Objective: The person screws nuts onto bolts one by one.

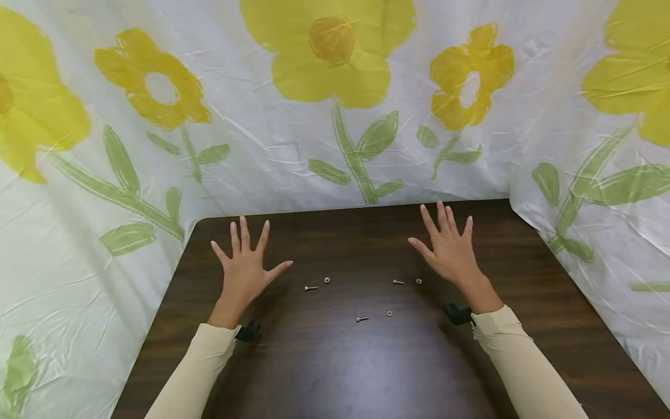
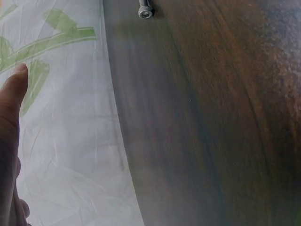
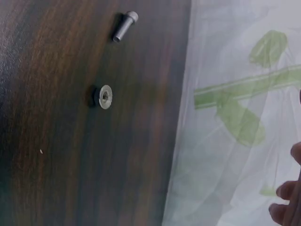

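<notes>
Both hands are spread with straight fingers and hold nothing. My left hand (image 1: 243, 273) is over the left part of the dark wooden table, nearest to a socket-head bolt (image 1: 311, 288) and a small nut (image 1: 327, 280). Over the right part is my right hand (image 1: 451, 250), close to a second nut (image 1: 419, 281) and a second bolt (image 1: 398, 282). A third bolt (image 1: 362, 319) and a third nut (image 1: 389, 313) lie nearer the front, between the arms. In the right wrist view, a flanged nut (image 3: 106, 97) lies beside a bolt (image 3: 126, 26).
The dark brown table (image 1: 335, 366) has a straight far edge against a white curtain (image 1: 262, 145) printed with yellow flowers. The curtain also hangs along both sides. Each wrist wears a black strap-on device, such as the left one (image 1: 248, 331).
</notes>
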`<state>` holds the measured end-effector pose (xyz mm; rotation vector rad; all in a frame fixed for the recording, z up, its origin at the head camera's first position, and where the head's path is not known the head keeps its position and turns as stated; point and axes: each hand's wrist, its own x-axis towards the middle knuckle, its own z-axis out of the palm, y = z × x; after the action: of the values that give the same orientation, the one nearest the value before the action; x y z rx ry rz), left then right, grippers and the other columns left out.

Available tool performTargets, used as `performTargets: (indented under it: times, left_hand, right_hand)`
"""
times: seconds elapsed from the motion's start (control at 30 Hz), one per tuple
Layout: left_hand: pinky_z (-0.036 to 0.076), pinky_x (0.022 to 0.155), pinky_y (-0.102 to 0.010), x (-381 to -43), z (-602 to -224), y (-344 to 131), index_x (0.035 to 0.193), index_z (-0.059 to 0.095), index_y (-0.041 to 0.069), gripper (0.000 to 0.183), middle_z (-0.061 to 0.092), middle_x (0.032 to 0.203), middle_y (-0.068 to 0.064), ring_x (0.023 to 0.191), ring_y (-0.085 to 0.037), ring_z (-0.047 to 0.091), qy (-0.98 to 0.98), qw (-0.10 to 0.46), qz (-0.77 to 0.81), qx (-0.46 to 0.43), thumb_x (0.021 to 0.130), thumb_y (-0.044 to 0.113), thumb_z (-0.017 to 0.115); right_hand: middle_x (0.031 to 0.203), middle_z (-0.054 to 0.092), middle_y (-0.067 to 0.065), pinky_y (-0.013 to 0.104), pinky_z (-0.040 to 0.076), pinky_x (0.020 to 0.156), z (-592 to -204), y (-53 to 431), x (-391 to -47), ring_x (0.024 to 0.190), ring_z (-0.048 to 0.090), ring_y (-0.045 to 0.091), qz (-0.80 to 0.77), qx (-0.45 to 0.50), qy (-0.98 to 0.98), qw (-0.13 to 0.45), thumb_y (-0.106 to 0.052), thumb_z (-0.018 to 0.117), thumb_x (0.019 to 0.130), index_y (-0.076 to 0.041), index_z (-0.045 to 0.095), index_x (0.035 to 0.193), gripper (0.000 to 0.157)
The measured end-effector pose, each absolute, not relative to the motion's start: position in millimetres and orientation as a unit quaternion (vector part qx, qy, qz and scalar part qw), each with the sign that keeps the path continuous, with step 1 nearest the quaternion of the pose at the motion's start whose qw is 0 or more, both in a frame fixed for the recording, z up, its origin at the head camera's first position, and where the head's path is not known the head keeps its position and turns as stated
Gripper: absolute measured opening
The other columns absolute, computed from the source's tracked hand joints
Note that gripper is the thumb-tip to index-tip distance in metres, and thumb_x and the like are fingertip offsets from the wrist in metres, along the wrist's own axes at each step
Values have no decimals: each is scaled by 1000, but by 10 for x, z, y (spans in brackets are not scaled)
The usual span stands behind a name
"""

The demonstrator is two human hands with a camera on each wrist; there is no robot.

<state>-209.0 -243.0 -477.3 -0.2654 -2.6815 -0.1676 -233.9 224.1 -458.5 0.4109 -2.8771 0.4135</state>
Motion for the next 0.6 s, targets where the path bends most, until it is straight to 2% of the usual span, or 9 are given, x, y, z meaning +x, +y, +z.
performTargets:
  times: [0.2,0.37,0.6]
  left_hand:
    - [6,109,-80,-2075,-4758,-2446,164,15,28,109,5,166,-27,154,-43,7,-970,210,-56,-111,80,76,66]
    - [17,114,-72,-2036,-4770,-2445,164,17,24,105,11,166,-28,153,-41,13,-970,196,-62,-127,84,70,67]
    - [36,110,-63,-1978,-4797,-2454,162,27,19,97,23,163,-28,149,-41,28,-966,199,-72,-147,87,64,69]
  right_hand:
    - [169,-3,14,71,-9,114,-4605,2171,-2341,155,6,38,146,159,-970,116,-63,40,103,-23,4,165,82]
    - [168,10,18,70,-2,116,-4619,2050,-2317,155,12,36,160,180,-962,129,-60,45,103,-19,10,164,82]
    - [164,27,19,68,7,118,-4597,1835,-2259,151,25,37,178,211,-950,144,-55,55,101,-11,23,162,81]
